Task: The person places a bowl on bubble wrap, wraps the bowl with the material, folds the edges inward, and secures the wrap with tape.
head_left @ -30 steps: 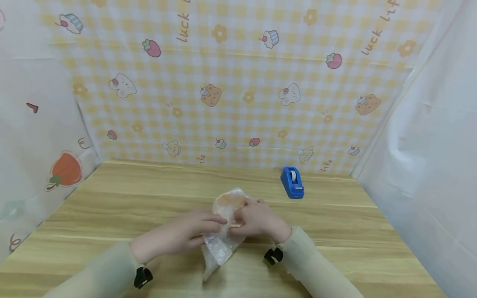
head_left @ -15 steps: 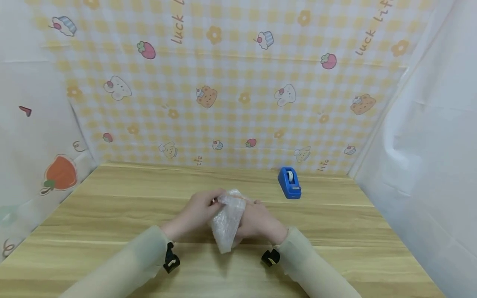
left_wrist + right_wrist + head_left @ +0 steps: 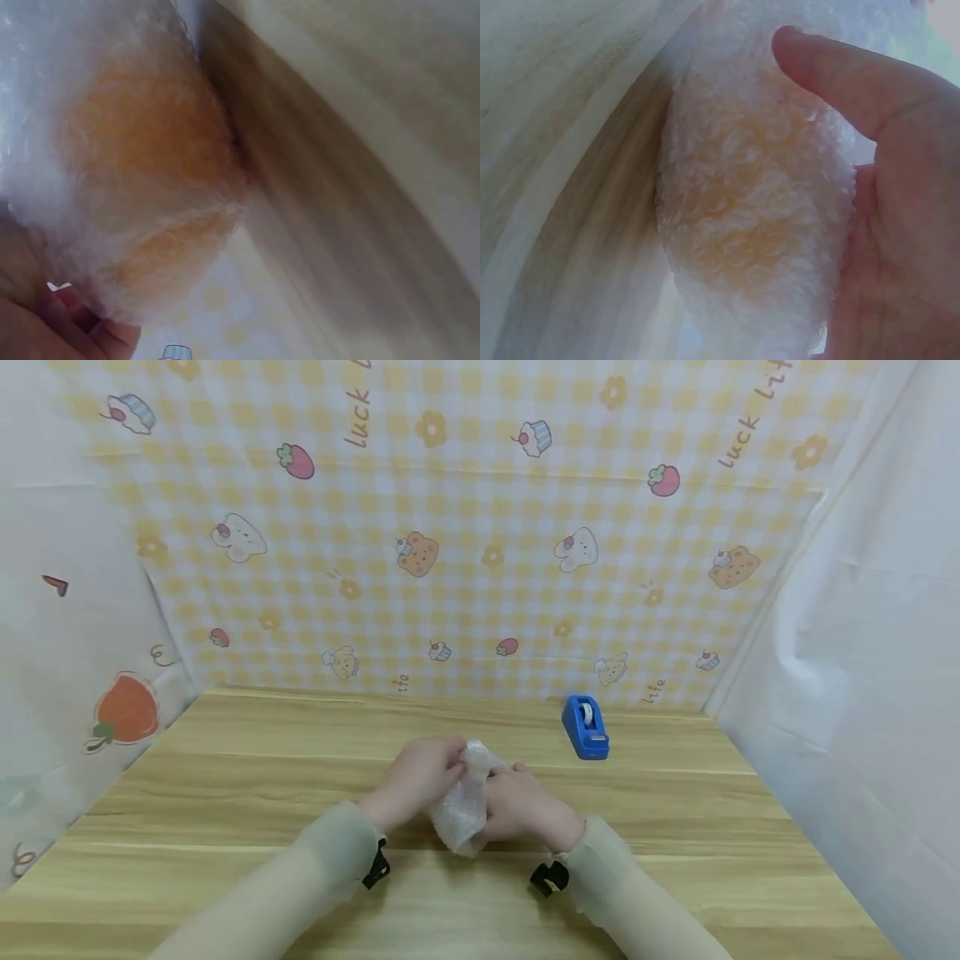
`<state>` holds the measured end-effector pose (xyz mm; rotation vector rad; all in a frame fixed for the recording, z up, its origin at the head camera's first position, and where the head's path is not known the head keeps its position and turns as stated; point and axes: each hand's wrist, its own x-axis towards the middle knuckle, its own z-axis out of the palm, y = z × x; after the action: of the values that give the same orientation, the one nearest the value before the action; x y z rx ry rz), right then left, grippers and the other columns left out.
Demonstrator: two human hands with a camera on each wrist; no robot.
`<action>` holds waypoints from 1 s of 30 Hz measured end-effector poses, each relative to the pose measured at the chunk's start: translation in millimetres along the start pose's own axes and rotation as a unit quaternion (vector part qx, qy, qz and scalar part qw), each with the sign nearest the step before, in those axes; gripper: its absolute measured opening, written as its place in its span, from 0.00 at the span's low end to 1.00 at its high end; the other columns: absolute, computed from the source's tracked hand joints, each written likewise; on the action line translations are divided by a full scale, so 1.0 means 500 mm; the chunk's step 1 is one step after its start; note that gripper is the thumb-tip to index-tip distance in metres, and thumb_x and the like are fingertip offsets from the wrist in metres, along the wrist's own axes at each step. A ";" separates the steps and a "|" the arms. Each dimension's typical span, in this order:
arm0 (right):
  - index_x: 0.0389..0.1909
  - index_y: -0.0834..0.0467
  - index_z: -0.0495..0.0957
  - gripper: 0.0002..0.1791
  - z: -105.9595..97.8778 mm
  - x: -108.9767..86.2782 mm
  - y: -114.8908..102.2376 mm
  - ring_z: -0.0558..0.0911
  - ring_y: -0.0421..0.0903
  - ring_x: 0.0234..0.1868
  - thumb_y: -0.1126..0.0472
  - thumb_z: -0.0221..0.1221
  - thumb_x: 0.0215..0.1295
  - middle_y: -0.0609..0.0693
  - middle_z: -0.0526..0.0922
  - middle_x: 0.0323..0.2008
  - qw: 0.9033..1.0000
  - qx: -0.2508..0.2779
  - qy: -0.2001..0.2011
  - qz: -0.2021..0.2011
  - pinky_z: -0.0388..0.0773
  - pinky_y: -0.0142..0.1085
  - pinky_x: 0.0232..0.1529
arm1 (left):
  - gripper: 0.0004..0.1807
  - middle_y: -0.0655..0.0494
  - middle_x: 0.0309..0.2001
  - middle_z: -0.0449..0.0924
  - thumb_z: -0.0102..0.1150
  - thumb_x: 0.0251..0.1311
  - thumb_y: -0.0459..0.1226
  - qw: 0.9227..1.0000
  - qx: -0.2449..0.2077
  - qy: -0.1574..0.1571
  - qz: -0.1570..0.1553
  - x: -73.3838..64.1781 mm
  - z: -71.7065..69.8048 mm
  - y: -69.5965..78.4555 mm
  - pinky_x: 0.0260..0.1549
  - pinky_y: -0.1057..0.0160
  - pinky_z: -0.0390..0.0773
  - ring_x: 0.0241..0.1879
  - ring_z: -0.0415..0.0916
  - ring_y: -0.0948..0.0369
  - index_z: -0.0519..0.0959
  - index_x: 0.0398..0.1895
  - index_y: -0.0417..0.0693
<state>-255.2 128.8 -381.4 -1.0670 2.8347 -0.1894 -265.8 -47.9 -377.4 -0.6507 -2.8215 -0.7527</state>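
Bubble wrap [image 3: 459, 814] surrounds an orange-tan object at the middle of the table. Through the layers, the wrist views show this orange-tan object [image 3: 150, 135] only as a blurred shape, so its kind is unclear. My left hand [image 3: 420, 777] pinches the wrap at its upper left edge, fingers bent over it. From the other side my right hand [image 3: 528, 806] grips the bundle. In the right wrist view its thumb presses on the bubbly surface. Part of the right fingers is hidden behind the bundle.
A blue tape dispenser [image 3: 586, 727] with a white roll stands toward the back right of the wooden table [image 3: 300, 727]. Behind rises a yellow checked cloth [image 3: 480, 510]. White sheets hang at both sides.
The left hand has moved up and right, folding the loose lower flap of bubble wrap upward over the orange-tan object, which was partly exposed. The right hand has stayed on the bundle.
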 end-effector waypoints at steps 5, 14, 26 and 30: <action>0.44 0.45 0.84 0.17 -0.002 0.000 0.008 0.61 0.51 0.70 0.47 0.66 0.51 0.39 0.82 0.49 0.999 0.040 -0.027 0.000 0.55 0.65 0.64 | 0.16 0.49 0.42 0.80 0.63 0.61 0.39 0.999 0.024 -0.022 -0.014 0.011 0.011 0.003 0.39 0.53 0.80 0.40 0.78 0.51 0.75 0.50 0.46; 0.22 0.48 0.75 0.09 -0.027 -0.001 0.018 0.75 0.43 0.49 0.52 0.67 0.48 0.39 0.80 0.35 0.998 0.031 -0.026 -0.037 0.67 0.52 0.56 | 0.04 0.52 0.32 0.78 0.56 0.62 0.32 0.992 0.106 -0.055 -0.028 0.022 0.019 0.022 0.31 0.56 0.78 0.32 0.74 0.54 0.81 0.37 0.46; 0.52 0.56 0.82 0.22 -0.041 -0.016 0.033 0.81 0.45 0.50 0.51 0.65 0.58 0.51 0.78 0.57 0.996 0.032 0.041 -0.078 0.75 0.41 0.55 | 0.03 0.55 0.35 0.80 0.63 0.60 0.38 0.978 0.166 -0.123 0.026 0.024 0.011 0.032 0.33 0.57 0.79 0.34 0.75 0.56 0.83 0.31 0.50; 0.54 0.56 0.81 0.23 -0.039 -0.014 0.035 0.79 0.46 0.54 0.53 0.65 0.57 0.51 0.75 0.61 0.996 0.042 0.027 -0.073 0.74 0.41 0.57 | 0.13 0.53 0.52 0.81 0.53 0.67 0.45 0.973 0.129 -0.183 0.056 0.023 -0.011 0.010 0.58 0.41 0.67 0.56 0.72 0.46 0.84 0.45 0.51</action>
<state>-263.9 148.0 -364.5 -1.2694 2.7678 -0.3507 -273.9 -42.5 -367.8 -0.9782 -3.0945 -0.2589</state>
